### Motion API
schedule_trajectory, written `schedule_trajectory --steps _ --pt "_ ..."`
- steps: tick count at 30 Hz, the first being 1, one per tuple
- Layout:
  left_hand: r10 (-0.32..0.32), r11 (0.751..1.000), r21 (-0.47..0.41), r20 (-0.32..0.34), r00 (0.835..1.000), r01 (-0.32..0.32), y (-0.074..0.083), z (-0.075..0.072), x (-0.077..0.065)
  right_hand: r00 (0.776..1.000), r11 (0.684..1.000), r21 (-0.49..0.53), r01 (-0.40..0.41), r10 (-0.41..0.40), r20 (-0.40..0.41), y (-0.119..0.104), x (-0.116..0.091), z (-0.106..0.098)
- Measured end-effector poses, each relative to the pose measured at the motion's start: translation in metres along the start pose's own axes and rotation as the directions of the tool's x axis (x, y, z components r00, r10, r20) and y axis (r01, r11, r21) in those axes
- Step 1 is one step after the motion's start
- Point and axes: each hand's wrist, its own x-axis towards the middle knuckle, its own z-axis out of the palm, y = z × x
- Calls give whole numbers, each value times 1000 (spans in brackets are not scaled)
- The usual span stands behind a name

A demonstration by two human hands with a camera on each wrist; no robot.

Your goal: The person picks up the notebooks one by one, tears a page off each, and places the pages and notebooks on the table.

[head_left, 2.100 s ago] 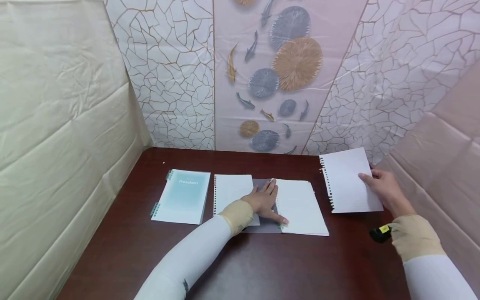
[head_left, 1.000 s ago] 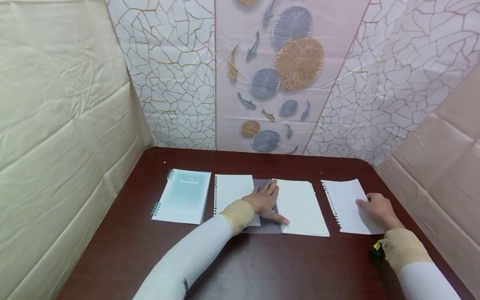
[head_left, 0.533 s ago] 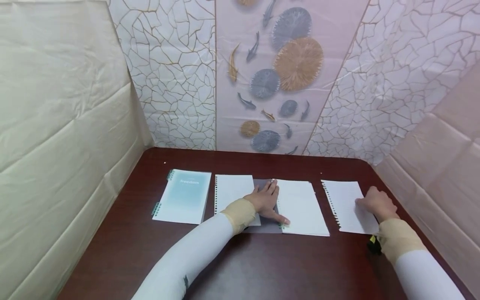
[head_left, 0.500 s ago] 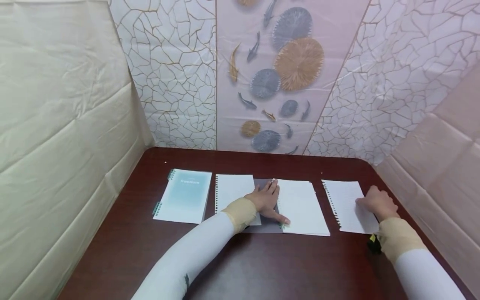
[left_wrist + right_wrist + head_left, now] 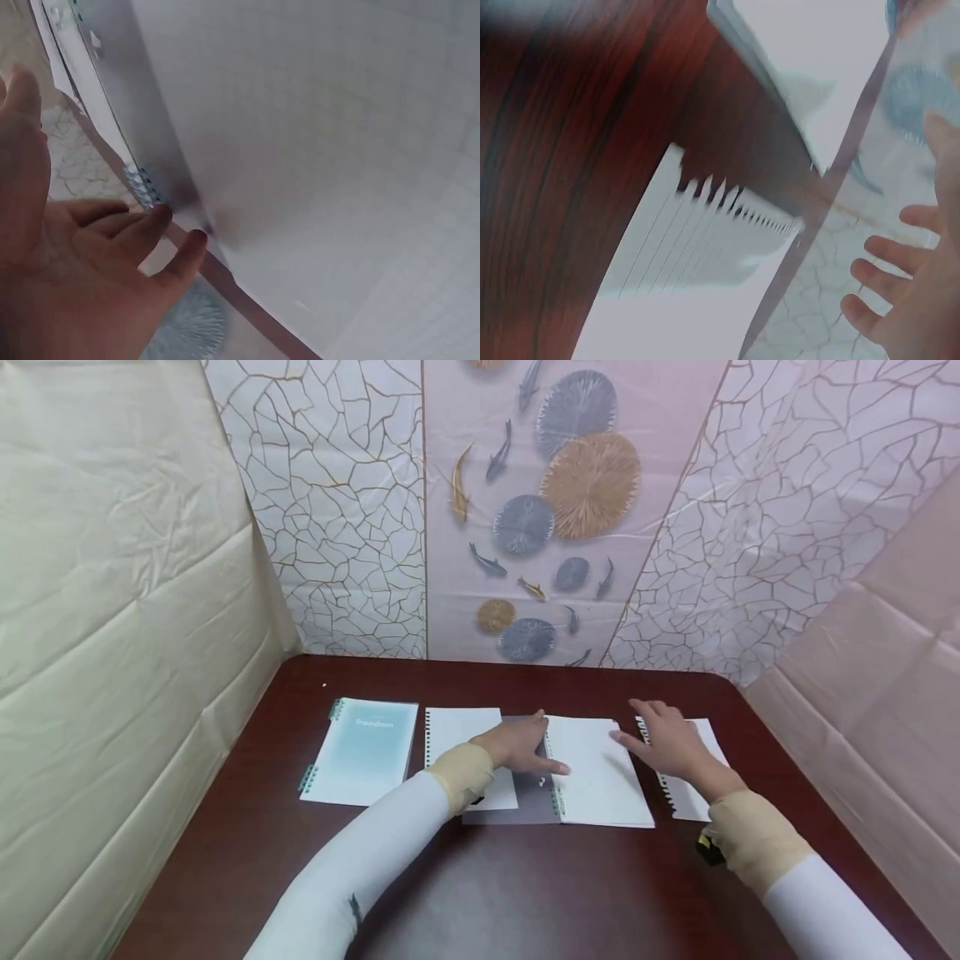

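An open notebook [image 5: 603, 785] with green binding rings [image 5: 557, 802] lies mid-table, its grey cover [image 5: 517, 816] spread to the left. On that cover rests a white sheet [image 5: 457, 724] with holes along its left edge. My left hand [image 5: 513, 747] is over the cover and binding, fingers extended and holding nothing; in the left wrist view its fingertips are beside the page edge. My right hand [image 5: 675, 747] hovers with spread fingers between the notebook and a loose sheet [image 5: 693, 806], partly hiding that sheet. The right wrist view shows the sheet's ragged torn holes [image 5: 727, 199].
A second notebook [image 5: 363, 760] with a blue-and-white "freedom" page and green rings lies at the left. Small white scraps [image 5: 542, 782] sit on the grey cover. Fabric walls [image 5: 150, 610] enclose the dark wooden table [image 5: 487, 893] at the back and sides.
My right hand laid the loose sheet on the table at the right, released it and moved left toward the notebook. My left hand, earlier pressed flat on the cover, has shifted and lifted slightly.
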Motion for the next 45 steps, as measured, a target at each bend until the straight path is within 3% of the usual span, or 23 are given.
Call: schedule_trajectory --steps 8,14,20,26,36,41,45 --pt "-85 990 100 -135 987 99 -13 -5 7 994 998 -16 53 -52 94 -19 -4 14" --pt "-135 987 74 -123 983 144 -22 -7 10 982 996 -66 57 -44 182 -23 -7 18" --pt "-173 979 89 -122 977 185 -27 -7 17 946 993 -97 66 -31 323 -29 -6 20" --pt "-191 976 77 -132 973 202 -31 -11 19 931 993 -92 75 -36 364 -35 -3 21" --pt "-220 975 24 -46 974 222 -49 -24 26 930 993 -105 53 -11 368 -40 -3 28" --pt "-245 970 1 28 969 245 -61 -42 15 932 994 -103 46 -5 362 -37 -7 26" --pt "-255 960 -115 21 967 256 -74 -48 -1 933 993 -110 36 6 359 -33 -9 26"
